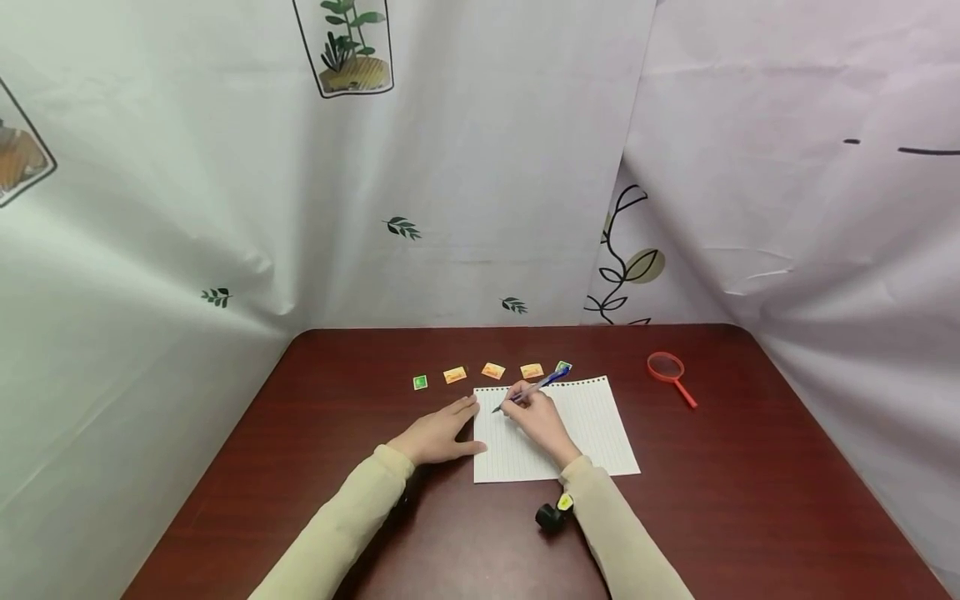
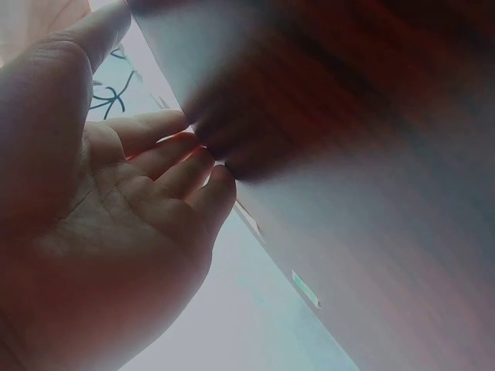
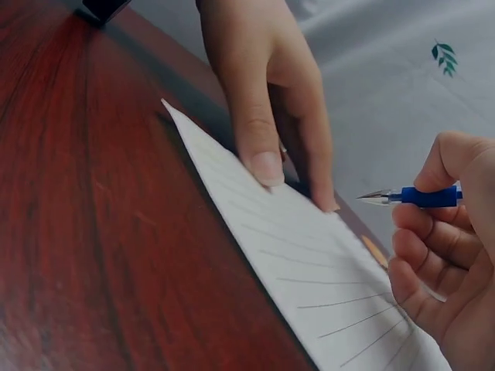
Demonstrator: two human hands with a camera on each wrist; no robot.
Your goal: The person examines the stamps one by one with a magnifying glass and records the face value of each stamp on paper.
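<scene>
A lined sheet of paper (image 1: 592, 425) with punched holes along its far edge lies on the table. My right hand (image 1: 538, 421) is over the paper and pinches a blue pen (image 1: 555, 376), its tip pointing left and down. In the right wrist view that pen (image 3: 429, 196) shows a blue grip and a metal point; I cannot tell whether the point touches the paper. My left hand (image 1: 441, 433) rests at the paper's left edge, fingers extended; its thumb (image 3: 267, 166) and fingertips touch the sheet's margin.
Beyond the paper lies a row of small stamp-like cards, among them a green one (image 1: 420, 382) and an orange one (image 1: 454, 375). A red magnifying glass (image 1: 666, 367) lies on the right of the dark red table (image 1: 750, 500). Printed white cloth (image 1: 480, 167) hangs behind.
</scene>
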